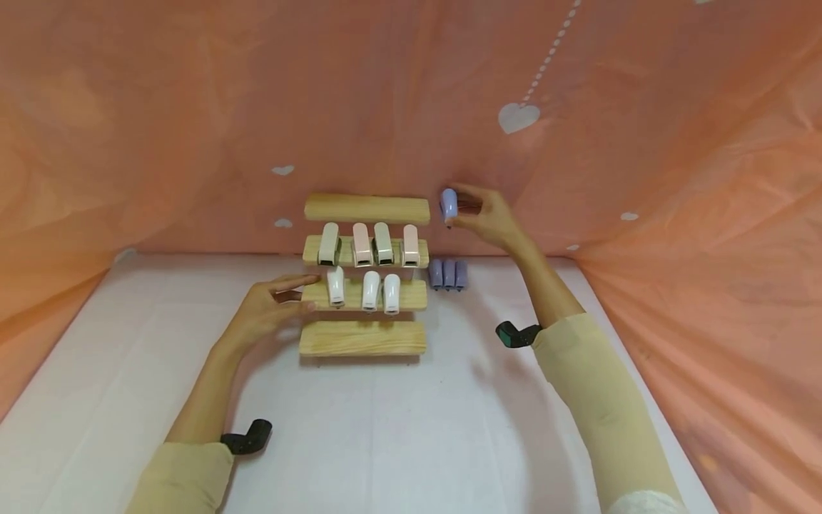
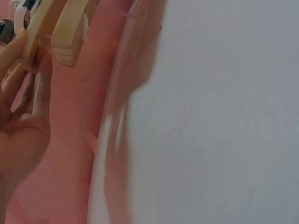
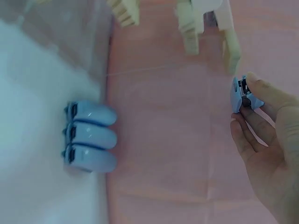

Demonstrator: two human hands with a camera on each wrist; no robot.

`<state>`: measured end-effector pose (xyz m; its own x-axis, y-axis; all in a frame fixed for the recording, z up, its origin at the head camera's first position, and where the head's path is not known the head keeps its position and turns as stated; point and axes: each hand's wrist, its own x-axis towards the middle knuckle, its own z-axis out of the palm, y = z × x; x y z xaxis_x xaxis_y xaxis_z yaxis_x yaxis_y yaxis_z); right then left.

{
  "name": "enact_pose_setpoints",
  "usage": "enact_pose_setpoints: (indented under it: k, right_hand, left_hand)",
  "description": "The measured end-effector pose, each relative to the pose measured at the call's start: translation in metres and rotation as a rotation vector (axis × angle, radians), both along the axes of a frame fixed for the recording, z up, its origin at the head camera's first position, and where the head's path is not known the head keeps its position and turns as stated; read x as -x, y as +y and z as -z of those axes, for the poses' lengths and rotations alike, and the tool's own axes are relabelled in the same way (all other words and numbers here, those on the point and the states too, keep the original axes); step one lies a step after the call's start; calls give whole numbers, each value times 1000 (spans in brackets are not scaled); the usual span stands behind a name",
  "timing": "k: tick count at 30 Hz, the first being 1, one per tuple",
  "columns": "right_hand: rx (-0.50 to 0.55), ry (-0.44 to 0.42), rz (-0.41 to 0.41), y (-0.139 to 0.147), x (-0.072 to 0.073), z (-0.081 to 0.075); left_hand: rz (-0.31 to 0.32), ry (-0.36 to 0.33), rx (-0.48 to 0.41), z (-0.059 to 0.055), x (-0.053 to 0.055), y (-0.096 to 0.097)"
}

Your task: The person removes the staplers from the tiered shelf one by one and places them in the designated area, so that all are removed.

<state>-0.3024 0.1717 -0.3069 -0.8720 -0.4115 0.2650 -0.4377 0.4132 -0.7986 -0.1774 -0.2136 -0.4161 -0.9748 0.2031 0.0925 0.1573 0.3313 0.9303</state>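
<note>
My right hand (image 1: 491,216) pinches a purple mini stapler (image 1: 449,204) in the air, just right of the stepped wooden rack's top plank (image 1: 367,208). The right wrist view shows this stapler (image 3: 241,95) between thumb and fingers, its dark mechanism facing the camera. My left hand (image 1: 266,310) grips the left end of a lower plank (image 1: 414,294), which bears three white mini staplers (image 1: 371,290). In the left wrist view, thumb and fingers lie on either side of that plank (image 2: 33,46). Pink and pale green mini staplers (image 1: 382,243), several in all, stand on the plank above.
Three more purple mini staplers (image 1: 449,274) stand side by side on the white table (image 1: 385,435), right of the rack. The rack's lowest plank (image 1: 362,338) is at the front. Pink cloth (image 1: 385,93) with white hearts hangs behind and at both sides.
</note>
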Motion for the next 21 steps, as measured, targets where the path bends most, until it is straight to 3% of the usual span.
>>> enact_pose_setpoints:
  k: [8,21]
  right_hand:
    - [-73,-37,97,29,-3,21]
    - [-27,-89,106,54,-6,66]
  left_hand:
    - [2,-9,-37,4,1,4]
    - [2,9,-27,5,1,4]
